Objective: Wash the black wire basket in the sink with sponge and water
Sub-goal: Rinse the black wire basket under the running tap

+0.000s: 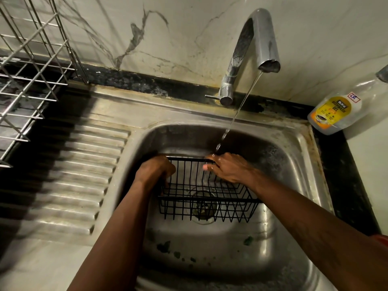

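Black wire basket (pixel 207 198) is inside the sink (pixel 298 148), over its middle, tipped with the far rim raised. The sink drain (pixel 202 208) shows through the basket wires.

Left hand (pixel 154 171): fingers curled over the basket's far-left corner, firm grip.
Right hand (pixel 228 168): closed round the far rim wire toward the sink's back-right, thumb under, fingers on top; skin looks wet.

Chrome tap (pixel 247 49) stands on the ledge behind the sink and is running. Its thin water stream (pixel 241 106) lands right at the right hand's fingertips on the basket rim.

Clear bottle (pixel 336 110) leans on the tabletop at the sink's back-right corner. Its yellow label reads "DISHWASH GEL"; the brand word above it is too blurred to call. The white sticker (pixel 353 98) near the bottle's shoulder has handwritten marks that are not legible.

Ribbed drainboard (pixel 79 175) is directly left of the sink. A steel wire rack (pixel 31 66) sits beyond it, at the sink's far left. Green specks (pixel 164 246) lie on the near part of the sink floor, apart from the basket. Marbled wall (pixel 189 28) is behind the sink.
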Available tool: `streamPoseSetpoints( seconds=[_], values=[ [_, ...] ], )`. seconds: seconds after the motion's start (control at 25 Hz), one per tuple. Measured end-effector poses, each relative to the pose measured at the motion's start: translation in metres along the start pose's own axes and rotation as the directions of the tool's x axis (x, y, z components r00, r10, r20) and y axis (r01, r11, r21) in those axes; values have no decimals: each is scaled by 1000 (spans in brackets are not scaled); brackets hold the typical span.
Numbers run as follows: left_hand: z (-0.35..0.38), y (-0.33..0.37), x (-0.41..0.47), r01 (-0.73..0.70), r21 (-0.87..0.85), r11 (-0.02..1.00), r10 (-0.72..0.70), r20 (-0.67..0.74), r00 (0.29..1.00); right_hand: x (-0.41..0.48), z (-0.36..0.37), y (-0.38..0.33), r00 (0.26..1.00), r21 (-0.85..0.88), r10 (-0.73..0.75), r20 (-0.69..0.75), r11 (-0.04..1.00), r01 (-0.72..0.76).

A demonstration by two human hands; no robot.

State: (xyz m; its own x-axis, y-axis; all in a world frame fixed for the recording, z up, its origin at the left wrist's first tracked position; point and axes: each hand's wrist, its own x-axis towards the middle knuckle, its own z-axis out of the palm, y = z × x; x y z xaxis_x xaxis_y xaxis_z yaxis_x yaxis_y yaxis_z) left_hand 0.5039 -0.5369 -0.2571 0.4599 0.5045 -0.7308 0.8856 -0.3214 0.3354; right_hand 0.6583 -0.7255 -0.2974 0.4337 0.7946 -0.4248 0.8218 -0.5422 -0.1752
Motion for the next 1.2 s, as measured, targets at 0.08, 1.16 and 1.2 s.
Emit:
streamPoseSetpoints(
  seconds=[0.08,1.16,1.2],
  values=[
    [-1,4,-3,9,27,1000,-8,-37,999,0,2,4,999,-102,32,27,994,-29],
    [17,1,38,-499,326,803,565,-150,811,18,-24,-6,999,178,11,-47,984,-2],
    [17,2,37,-491,321,810,556,-154,817,18,-23,-9,996,67,21,-85,998,-15]
  ],
)
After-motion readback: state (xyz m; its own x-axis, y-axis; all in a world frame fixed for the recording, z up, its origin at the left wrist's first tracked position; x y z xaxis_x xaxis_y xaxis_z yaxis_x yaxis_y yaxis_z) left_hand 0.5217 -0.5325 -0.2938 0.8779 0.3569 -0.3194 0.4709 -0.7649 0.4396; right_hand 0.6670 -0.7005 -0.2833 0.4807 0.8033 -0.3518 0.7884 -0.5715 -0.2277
